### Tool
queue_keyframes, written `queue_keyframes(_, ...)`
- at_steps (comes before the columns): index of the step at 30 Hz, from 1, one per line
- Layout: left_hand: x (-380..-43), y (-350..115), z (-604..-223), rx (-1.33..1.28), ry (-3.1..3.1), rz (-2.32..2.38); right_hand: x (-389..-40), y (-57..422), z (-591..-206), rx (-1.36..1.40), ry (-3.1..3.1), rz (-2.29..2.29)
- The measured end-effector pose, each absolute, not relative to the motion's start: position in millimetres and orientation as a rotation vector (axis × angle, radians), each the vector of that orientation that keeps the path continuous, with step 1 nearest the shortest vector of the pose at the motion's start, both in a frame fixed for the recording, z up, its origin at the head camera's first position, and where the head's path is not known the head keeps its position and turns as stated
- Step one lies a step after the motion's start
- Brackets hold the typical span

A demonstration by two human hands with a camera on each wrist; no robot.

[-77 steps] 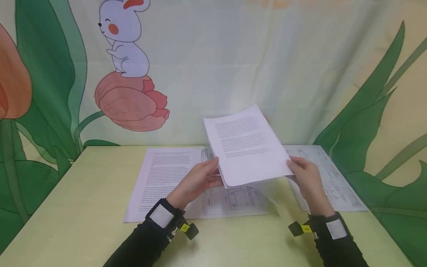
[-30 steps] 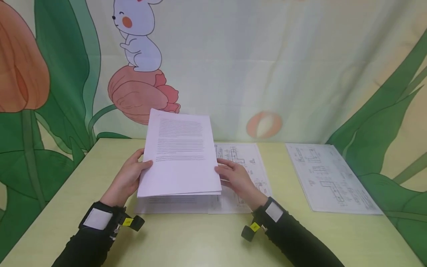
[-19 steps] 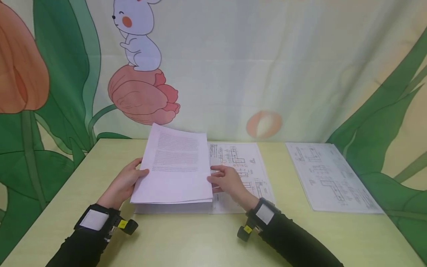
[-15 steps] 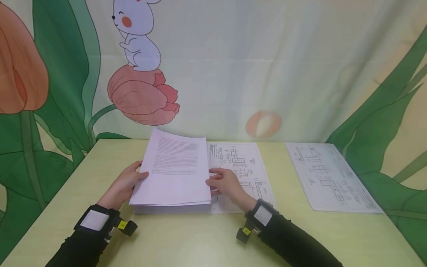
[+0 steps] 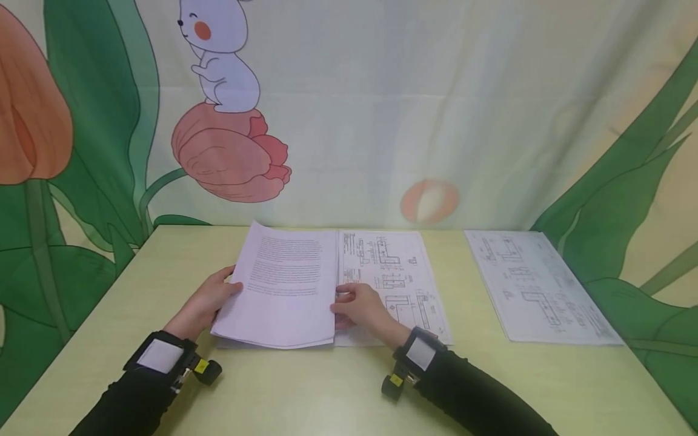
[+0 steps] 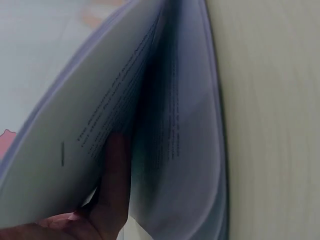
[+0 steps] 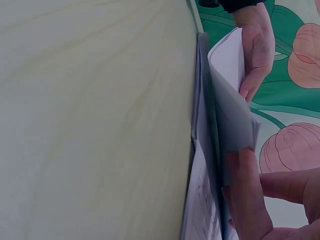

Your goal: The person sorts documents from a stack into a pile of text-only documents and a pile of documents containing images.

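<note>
A thin stack of printed sheets [image 5: 283, 315] slants just above another stack of text pages [image 6: 187, 192], near edge low and far edge lifted. My left hand [image 5: 204, 301] grips its left edge, thumb on top; in the left wrist view a finger lies underneath, in the gap between both stacks. At the right edge my right hand [image 5: 366, 310] pinches the sheets, its fingers [image 7: 245, 195] against the paper in the right wrist view. Beneath that hand lies a technical drawing sheet [image 5: 406, 260], side by side with the lower text pages.
Another stack of technical drawings [image 5: 537, 290] lies apart at the right of the pale yellow table [image 5: 305, 393]. A cloth curtain [image 5: 349, 121] with a printed rabbit and tulips hangs behind the table's far edge.
Both hands have carried the printed sheets from over the middle to the left, then lowered them onto the left text pages. The drawing sheet and right stack stay put.
</note>
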State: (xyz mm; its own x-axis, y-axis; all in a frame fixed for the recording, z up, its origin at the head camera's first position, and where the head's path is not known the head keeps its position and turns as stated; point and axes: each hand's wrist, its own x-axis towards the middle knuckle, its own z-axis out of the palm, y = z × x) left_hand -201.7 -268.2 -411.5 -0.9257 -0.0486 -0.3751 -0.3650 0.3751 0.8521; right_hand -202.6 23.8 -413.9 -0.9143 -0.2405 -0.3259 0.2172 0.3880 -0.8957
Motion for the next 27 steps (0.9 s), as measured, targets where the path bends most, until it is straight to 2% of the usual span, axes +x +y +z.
queue_keyframes(10,-208,-263,-415,-0.372,2.467,1.359,-200,26,-415,-0.108,2.466,-1.303)
queue_keyframes(22,-203,-254,-405,-0.257,2.78,0.853,-200,26,-416,-0.164,2.492,-1.254)
queue_keyframes(27,-198,-249,-405,-0.299,2.821,0.772,-199,27,-415,-0.144,2.492,-1.251)
